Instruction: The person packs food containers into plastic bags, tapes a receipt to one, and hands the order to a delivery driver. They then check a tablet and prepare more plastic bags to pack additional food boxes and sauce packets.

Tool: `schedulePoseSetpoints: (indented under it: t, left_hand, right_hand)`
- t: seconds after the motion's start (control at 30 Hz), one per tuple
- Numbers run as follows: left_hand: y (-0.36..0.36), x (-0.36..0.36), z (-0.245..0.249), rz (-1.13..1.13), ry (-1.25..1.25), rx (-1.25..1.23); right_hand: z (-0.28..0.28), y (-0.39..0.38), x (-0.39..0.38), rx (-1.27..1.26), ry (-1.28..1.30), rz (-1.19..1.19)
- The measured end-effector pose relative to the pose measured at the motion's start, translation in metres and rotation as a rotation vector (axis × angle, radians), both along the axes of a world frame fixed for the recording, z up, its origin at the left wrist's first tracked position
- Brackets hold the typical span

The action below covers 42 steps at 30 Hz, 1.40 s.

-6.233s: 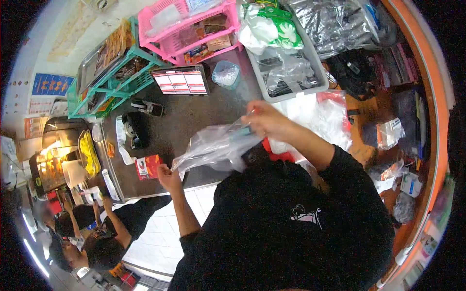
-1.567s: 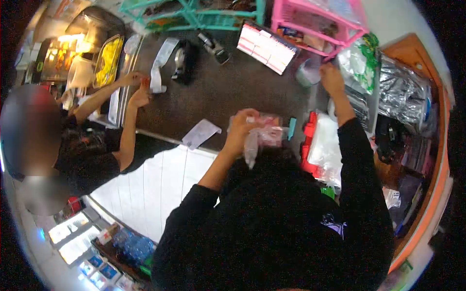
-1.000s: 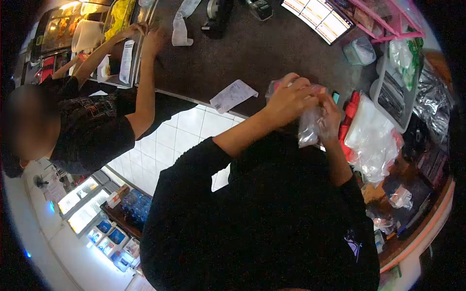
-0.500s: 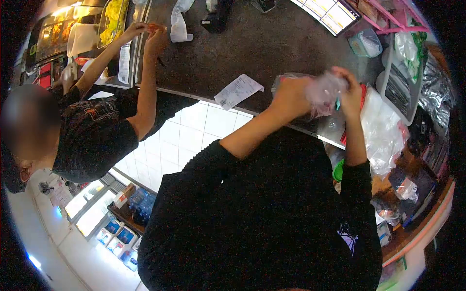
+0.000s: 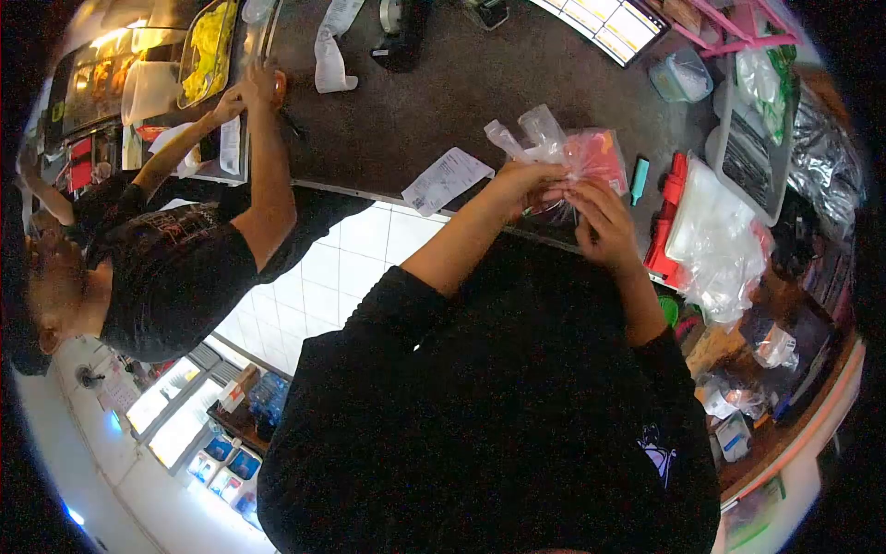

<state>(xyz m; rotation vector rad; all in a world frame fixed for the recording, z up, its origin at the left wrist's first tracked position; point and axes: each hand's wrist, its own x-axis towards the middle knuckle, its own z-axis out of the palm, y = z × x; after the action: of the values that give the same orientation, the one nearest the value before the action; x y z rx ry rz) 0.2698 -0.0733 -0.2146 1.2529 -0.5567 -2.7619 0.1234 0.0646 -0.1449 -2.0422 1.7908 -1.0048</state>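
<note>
A clear plastic bag (image 5: pixel 546 138) with something red and pink inside lies at the counter's near edge, its loose top pointing away from me. My left hand (image 5: pixel 533 185) is closed on the gathered part of this bag. Close beside it, my right hand (image 5: pixel 602 217) pinches the same gathered plastic, its fingertips touching those of my left. A teal marker (image 5: pixel 640 181) rests just right of the bag. To the left lies a printed receipt (image 5: pixel 447 182).
At the left a co-worker (image 5: pixel 185 222) in black works at the counter (image 5: pixel 415 111), near a tray of yellow food (image 5: pixel 210 54). A screen (image 5: pixel 609 26) stands at the back. On the right are clear bags (image 5: pixel 715 235), a tub (image 5: pixel 681 76) and a grey basket (image 5: pixel 784 175).
My hands have come together at the bag's neck, and its top now spreads away from me. The marker is now fully visible. The co-worker's hands have shifted left and closer in.
</note>
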Motion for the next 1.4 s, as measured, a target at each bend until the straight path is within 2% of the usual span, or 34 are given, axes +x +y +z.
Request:
schedulePoseSetpoints:
  t: [0.07, 0.17, 0.27, 0.37, 0.4, 0.5, 0.6, 0.7, 0.8, 1.1, 1.4]
  left_hand:
    - [0.004, 0.000, 0.004, 0.010, -0.012, -0.016]
    - [0.015, -0.002, 0.025, 0.069, -0.047, -0.150]
    - [0.038, -0.005, 0.034, 0.236, -0.050, -0.367]
    - [0.046, -0.005, 0.035, 0.166, -0.255, -0.741]
    - [0.044, -0.006, 0.037, 0.190, -0.155, -0.748]
    - [0.040, -0.005, 0.023, 0.291, -0.051, -0.619]
    - [0.035, -0.003, 0.032, 0.298, 0.012, -0.558]
    - [0.033, -0.002, 0.039, 0.296, 0.042, -0.526]
    - [0.032, -0.003, 0.049, 0.309, 0.034, -0.467]
    - [0.026, 0.001, 0.046, 0.293, 0.066, -0.332]
    - [0.027, 0.004, 0.044, 0.286, 0.030, -0.265]
  right_hand:
    - [0.002, 0.006, -0.002, 0.040, 0.011, 0.014]
    - [-0.011, 0.007, -0.005, -0.044, -0.046, -0.013]
    - [-0.026, 0.007, 0.002, 0.237, -0.434, -0.392]
    - [-0.020, -0.022, 0.020, 0.126, -1.026, -0.803]
    - [-0.026, -0.027, 0.022, 0.027, -1.017, -0.803]
    - [-0.032, -0.029, 0.026, 0.078, -0.885, -0.859]
    - [-0.017, -0.027, 0.032, 0.048, -0.843, -0.841]
    - [0.005, -0.021, 0.034, 0.042, -0.567, -0.758]
    - [0.010, -0.015, 0.038, 0.083, -0.456, -0.725]
    - [0.005, -0.015, 0.042, -0.027, -0.442, -0.696]
    - [0.004, -0.014, 0.042, -0.015, -0.467, -0.684]
